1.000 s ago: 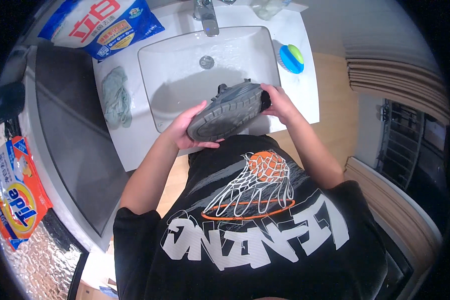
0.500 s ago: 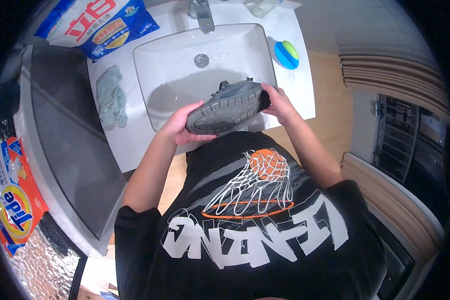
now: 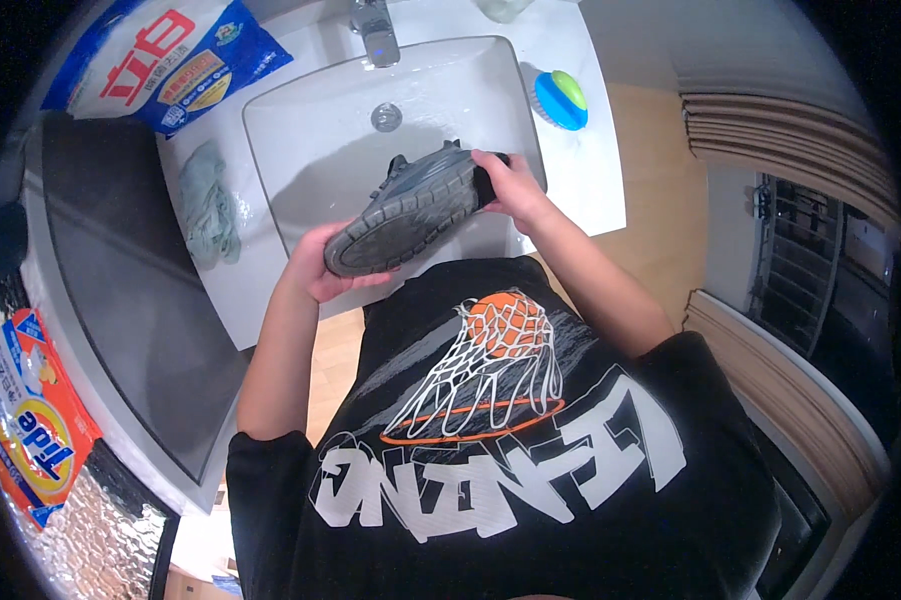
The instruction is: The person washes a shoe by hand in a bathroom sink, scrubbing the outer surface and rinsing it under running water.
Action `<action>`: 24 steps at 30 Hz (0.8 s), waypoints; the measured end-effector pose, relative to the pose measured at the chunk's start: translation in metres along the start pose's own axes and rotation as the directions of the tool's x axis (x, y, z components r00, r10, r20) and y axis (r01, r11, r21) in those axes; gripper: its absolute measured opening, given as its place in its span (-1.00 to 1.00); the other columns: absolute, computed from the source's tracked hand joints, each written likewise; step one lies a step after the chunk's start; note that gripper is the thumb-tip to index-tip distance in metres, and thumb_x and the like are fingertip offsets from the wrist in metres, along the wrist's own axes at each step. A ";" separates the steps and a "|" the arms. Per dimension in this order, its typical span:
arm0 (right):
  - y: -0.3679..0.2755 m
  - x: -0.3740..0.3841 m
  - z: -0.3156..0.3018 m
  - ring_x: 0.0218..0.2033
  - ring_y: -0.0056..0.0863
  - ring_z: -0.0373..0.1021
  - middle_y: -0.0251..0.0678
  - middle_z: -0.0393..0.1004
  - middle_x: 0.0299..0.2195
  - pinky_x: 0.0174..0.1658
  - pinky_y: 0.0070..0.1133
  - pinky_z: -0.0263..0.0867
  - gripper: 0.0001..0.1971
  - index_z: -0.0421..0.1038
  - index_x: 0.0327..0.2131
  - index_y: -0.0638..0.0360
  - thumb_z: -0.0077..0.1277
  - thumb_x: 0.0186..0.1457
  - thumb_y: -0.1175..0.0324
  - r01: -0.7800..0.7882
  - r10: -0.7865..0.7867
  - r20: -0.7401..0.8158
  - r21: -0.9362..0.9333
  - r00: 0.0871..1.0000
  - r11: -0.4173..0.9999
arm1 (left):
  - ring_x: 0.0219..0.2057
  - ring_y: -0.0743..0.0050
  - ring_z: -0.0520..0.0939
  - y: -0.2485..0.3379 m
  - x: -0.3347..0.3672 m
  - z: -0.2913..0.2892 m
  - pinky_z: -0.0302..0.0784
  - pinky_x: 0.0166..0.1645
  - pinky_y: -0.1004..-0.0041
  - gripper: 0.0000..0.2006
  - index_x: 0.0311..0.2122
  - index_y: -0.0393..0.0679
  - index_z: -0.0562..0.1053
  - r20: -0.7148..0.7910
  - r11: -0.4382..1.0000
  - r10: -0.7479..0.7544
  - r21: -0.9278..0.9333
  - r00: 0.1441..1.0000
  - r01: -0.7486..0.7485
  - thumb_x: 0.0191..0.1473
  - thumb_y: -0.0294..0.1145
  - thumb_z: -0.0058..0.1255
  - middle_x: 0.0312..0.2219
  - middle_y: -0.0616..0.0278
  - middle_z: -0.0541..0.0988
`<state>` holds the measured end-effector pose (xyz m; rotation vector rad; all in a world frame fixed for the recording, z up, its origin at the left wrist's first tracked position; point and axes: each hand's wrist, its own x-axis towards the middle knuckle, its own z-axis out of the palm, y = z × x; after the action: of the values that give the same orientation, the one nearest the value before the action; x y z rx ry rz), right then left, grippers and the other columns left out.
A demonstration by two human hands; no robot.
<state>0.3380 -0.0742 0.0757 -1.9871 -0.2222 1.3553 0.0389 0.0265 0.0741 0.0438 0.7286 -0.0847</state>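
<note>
A dark grey shoe (image 3: 402, 222) is held between both my hands over the near part of the white sink (image 3: 270, 140), its treaded sole turned toward me. My left hand (image 3: 328, 265) grips one end, with fingers under the sole and the thumb along the edge. Around the other end, which is black, my right hand (image 3: 511, 186) is closed, thumb on top. The shoe's upper and laces face the basin and show only in part. Some of my fingers are hidden behind it.
A chrome faucet (image 3: 377, 35) rises behind the drain (image 3: 386, 117). On the counter lie a grey-green cloth (image 3: 208, 205) at the left, a blue-and-green scrub brush (image 3: 560, 100) at the right, and a blue-and-white detergent bag (image 3: 165, 62) at the back left. An orange packet (image 3: 35, 415) lies farther left.
Both hands and the shoe have shifted left in the picture, and the shoe tilts more steeply, its left end lower. The surroundings have also moved slightly left in the view.
</note>
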 end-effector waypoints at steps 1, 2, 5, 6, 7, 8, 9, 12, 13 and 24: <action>-0.007 0.001 0.004 -0.22 -0.30 0.49 -0.01 0.46 -0.16 -0.27 -0.42 0.47 -0.20 0.23 0.00 0.52 0.13 -0.05 -0.10 -0.004 0.003 -0.022 -0.060 1.000 0.998 | 0.00 -0.30 0.50 0.000 0.002 0.001 0.48 0.05 -0.11 -0.50 0.11 -0.28 0.34 -0.020 0.999 0.035 -0.032 0.999 -0.035 0.20 -0.12 -0.24 0.03 -0.22 0.44; -0.015 0.000 0.008 -0.24 -0.29 0.49 0.01 0.46 -0.16 -0.30 -0.44 0.47 -0.19 0.23 0.00 0.53 0.13 -0.06 -0.10 -0.008 0.003 -0.043 -0.120 0.999 0.993 | 0.00 -0.30 0.50 0.000 0.003 0.001 0.48 0.05 -0.12 -0.50 0.11 -0.29 0.33 -0.042 0.995 0.069 -0.063 0.997 -0.072 0.20 -0.13 -0.23 0.03 -0.22 0.43; -0.021 0.002 0.001 -0.24 -0.24 0.51 0.08 0.46 -0.16 -0.34 -0.42 0.50 -0.15 0.20 0.00 0.60 0.12 -0.07 -0.11 -0.062 0.045 -0.081 -0.225 0.996 0.972 | 0.01 -0.28 0.50 -0.005 0.000 0.018 0.48 0.04 -0.13 -0.49 0.12 -0.31 0.32 -0.105 0.996 0.052 -0.065 0.993 -0.059 0.20 -0.13 -0.21 0.04 -0.23 0.43; -0.021 0.006 -0.002 -0.23 -0.22 0.51 0.10 0.47 -0.16 -0.34 -0.40 0.50 -0.14 0.20 0.00 0.63 0.12 -0.07 -0.11 -0.100 0.079 -0.087 -0.273 0.993 0.957 | 0.01 -0.28 0.50 -0.006 0.002 0.021 0.48 0.04 -0.13 -0.49 0.12 -0.31 0.32 -0.108 0.996 0.047 -0.069 0.993 -0.055 0.20 -0.13 -0.21 0.04 -0.23 0.43; -0.019 0.004 -0.003 -0.21 -0.20 0.52 0.13 0.47 -0.14 -0.31 -0.38 0.51 -0.15 0.23 -0.03 0.64 0.12 -0.08 -0.11 -0.053 0.011 -0.150 -0.277 0.989 0.959 | 0.00 -0.33 0.50 -0.003 0.003 0.023 0.50 0.04 -0.12 -0.47 0.13 -0.32 0.30 -0.116 0.996 0.065 -0.054 0.991 -0.071 0.19 -0.12 -0.21 0.04 -0.24 0.42; -0.021 0.008 -0.004 -0.21 -0.20 0.52 0.13 0.47 -0.14 -0.31 -0.38 0.51 -0.15 0.23 -0.03 0.64 0.12 -0.08 -0.11 -0.052 0.012 -0.146 -0.276 0.989 0.960 | -0.01 -0.37 0.50 0.000 0.003 0.025 0.52 0.03 -0.10 -0.45 0.15 -0.34 0.28 -0.125 0.995 0.082 -0.039 0.989 -0.087 0.19 -0.11 -0.22 0.05 -0.26 0.42; -0.024 0.015 -0.005 -0.20 -0.19 0.51 0.13 0.46 -0.13 -0.31 -0.38 0.51 -0.16 0.24 -0.03 0.64 0.11 -0.08 -0.11 -0.054 0.025 -0.118 -0.251 0.993 0.966 | -0.01 -0.37 0.50 0.003 0.003 0.028 0.52 0.03 -0.10 -0.45 0.15 -0.34 0.28 -0.128 0.995 0.084 -0.040 0.988 -0.089 0.19 -0.11 -0.22 0.05 -0.26 0.42; -0.030 0.021 -0.003 -0.19 -0.20 0.50 0.10 0.46 -0.12 -0.28 -0.39 0.51 -0.18 0.27 -0.03 0.60 0.10 -0.07 -0.12 -0.060 0.047 -0.063 -0.232 0.997 0.971 | 0.00 -0.31 0.50 0.009 0.000 0.038 0.56 -0.02 -0.09 -0.46 0.14 -0.32 0.29 -0.127 0.994 0.098 -0.042 0.987 -0.104 0.20 -0.10 -0.19 0.05 -0.23 0.41; -0.033 0.024 -0.004 -0.17 -0.22 0.49 0.07 0.44 -0.10 -0.24 -0.40 0.50 -0.17 0.23 0.00 0.57 0.10 -0.06 -0.11 -0.059 0.074 0.062 -0.216 0.995 0.975 | -0.04 -0.24 0.55 0.008 -0.006 0.040 0.60 -0.08 -0.05 -0.48 0.11 -0.33 0.31 -0.175 0.989 0.146 0.008 0.974 -0.147 0.20 -0.12 -0.18 0.01 -0.21 0.45; -0.045 0.078 0.046 -0.24 -0.38 0.44 -0.13 0.44 -0.14 -0.15 -0.48 0.44 -0.40 0.16 0.20 0.11 -0.11 0.19 0.00 0.018 0.223 0.440 -0.481 0.870 0.877 | -0.59 0.44 0.53 -0.032 -0.081 0.063 0.60 -0.49 0.37 -0.75 -0.30 -0.39 0.48 -0.586 0.882 0.454 0.399 0.671 -0.249 0.12 -0.34 0.02 -0.48 0.14 0.55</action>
<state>0.3429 0.0192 0.0374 -2.0148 -0.7520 2.0183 0.0176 -0.0047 0.1752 0.5263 1.4220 0.2225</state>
